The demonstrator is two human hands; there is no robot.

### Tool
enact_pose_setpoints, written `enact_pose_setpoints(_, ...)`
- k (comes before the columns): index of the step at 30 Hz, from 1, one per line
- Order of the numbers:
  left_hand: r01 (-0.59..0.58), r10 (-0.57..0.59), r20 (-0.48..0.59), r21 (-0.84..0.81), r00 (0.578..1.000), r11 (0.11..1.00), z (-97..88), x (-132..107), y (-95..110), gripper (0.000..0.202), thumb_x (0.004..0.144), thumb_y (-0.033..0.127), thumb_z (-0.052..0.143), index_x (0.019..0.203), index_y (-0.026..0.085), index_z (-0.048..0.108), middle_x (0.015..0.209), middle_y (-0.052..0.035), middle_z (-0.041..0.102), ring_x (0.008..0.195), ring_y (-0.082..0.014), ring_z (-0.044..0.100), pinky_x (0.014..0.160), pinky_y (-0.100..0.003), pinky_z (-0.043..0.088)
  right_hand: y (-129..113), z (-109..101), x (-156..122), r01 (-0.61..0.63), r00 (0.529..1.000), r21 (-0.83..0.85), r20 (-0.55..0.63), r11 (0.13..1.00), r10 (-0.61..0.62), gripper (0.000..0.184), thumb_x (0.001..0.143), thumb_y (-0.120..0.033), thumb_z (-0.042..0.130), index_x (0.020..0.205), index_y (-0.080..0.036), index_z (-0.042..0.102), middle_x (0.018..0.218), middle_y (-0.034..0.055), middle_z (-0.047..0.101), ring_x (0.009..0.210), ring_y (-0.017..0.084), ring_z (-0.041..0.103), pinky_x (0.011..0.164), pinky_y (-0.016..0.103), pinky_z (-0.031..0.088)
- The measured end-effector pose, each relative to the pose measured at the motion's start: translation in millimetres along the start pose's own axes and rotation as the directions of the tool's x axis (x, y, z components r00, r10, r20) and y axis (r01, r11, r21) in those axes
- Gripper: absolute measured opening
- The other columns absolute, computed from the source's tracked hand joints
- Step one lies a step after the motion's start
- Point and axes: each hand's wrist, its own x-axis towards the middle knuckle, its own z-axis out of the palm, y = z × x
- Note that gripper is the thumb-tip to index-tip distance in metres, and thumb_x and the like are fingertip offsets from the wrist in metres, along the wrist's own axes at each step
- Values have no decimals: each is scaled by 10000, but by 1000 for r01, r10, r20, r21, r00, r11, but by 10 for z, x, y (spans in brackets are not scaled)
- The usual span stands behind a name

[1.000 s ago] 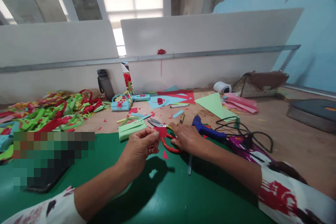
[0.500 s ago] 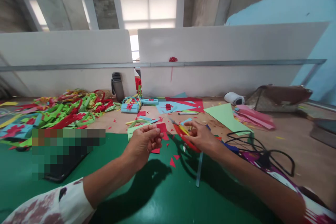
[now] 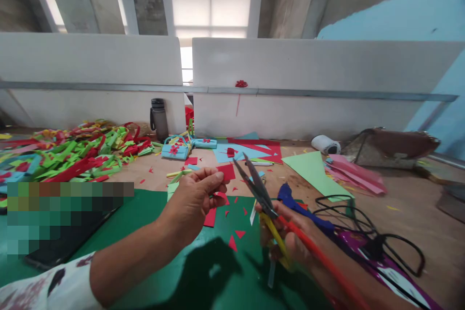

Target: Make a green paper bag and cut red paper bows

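Observation:
My left hand (image 3: 194, 198) is closed in a pinch, with a small red paper piece (image 3: 227, 173) at its fingertips. To its right, my right hand (image 3: 296, 235) grips scissors (image 3: 259, 186) with red and yellow handles. The blades point up and away, spread apart, close to the red paper but not visibly touching it. Red paper scraps (image 3: 232, 243) lie on the green mat (image 3: 145, 242) between and below the hands. Under the right hand a narrow pale strip (image 3: 271, 273) shows. My left fingers partly hide other red pieces beneath.
A heap of coloured strips (image 3: 90, 150) lies left, near a dark bottle (image 3: 159, 120) and small blue paper bags (image 3: 175, 151). A black phone-like slab (image 3: 69, 232) rests on the mat. Right are a blue-handled tool (image 3: 308, 213), black cable (image 3: 399, 237), green paper (image 3: 314, 172) and a handbag (image 3: 395, 147).
The scissors have swung round in my right hand, blades now spread and pointing forward. That hand has come lower and nearer. The red paper now shows clearly at my left fingertips.

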Motion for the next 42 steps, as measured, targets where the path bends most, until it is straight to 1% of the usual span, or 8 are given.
enact_pose_setpoints(5,43,-43,-2,-57,999,997,44,36,-38,231,616,192,760,714,147,555,728,-3,595,772,-182,636,555,-241,477,58,12,64,21,1000,7,-4,1000,-21,625,643,-712,563,984,-191,513,673,-28,430,505,90,387,462,234,314)
enact_pose_setpoints(10,94,-94,1,-72,996,993,70,94,-43,213,633,184,746,715,130,557,745,-44,645,731,-185,649,551,-247,480,172,-31,151,41,997,65,64,997,-45,722,601,-778,523,1017,-189,491,662,-30,427,456,71,353,396,204,267)
enact_pose_setpoints(18,139,-135,41,-103,990,985,61,247,-79,226,611,200,776,710,144,580,715,-14,638,732,-176,638,593,-276,494,-139,-10,91,-37,999,-32,29,999,38,585,707,-731,466,937,-192,469,705,-12,416,564,101,351,502,225,356)
enact_pose_setpoints(23,161,-153,75,-113,985,980,33,278,-79,226,622,235,776,732,148,598,808,-52,667,804,-196,636,597,-270,500,69,-45,156,-47,998,64,45,997,44,725,570,-813,500,964,-205,486,610,-43,396,474,83,307,420,209,308)
enact_pose_setpoints(26,181,-173,86,-109,981,977,34,283,-88,238,613,227,780,711,148,579,806,-58,674,774,-186,642,568,-248,501,193,-72,192,-48,999,71,22,996,46,716,590,-784,529,1020,-213,493,627,-34,433,473,86,346,408,206,291)
enact_pose_setpoints(32,177,-163,112,-127,980,976,29,274,-109,249,610,230,784,724,150,578,861,-72,682,809,-210,649,549,-255,499,118,-46,189,-88,996,58,23,994,87,701,576,-772,558,984,-204,509,576,-57,400,440,72,338,388,203,241)
enact_pose_setpoints(39,213,-142,326,-194,935,958,-80,364,-147,184,686,244,737,736,150,588,882,-62,678,838,-193,640,622,-280,510,66,-14,159,-9,1000,44,14,999,9,648,615,-758,538,941,-199,505,594,-56,378,462,72,309,409,206,232)
enact_pose_setpoints(42,209,-141,319,-193,937,959,-95,393,-181,205,662,237,755,746,153,588,830,-42,672,772,-172,642,601,-274,512,151,-10,170,13,1000,15,-2,1000,-13,677,590,-779,531,941,-200,515,581,-53,394,453,74,315,396,203,246)
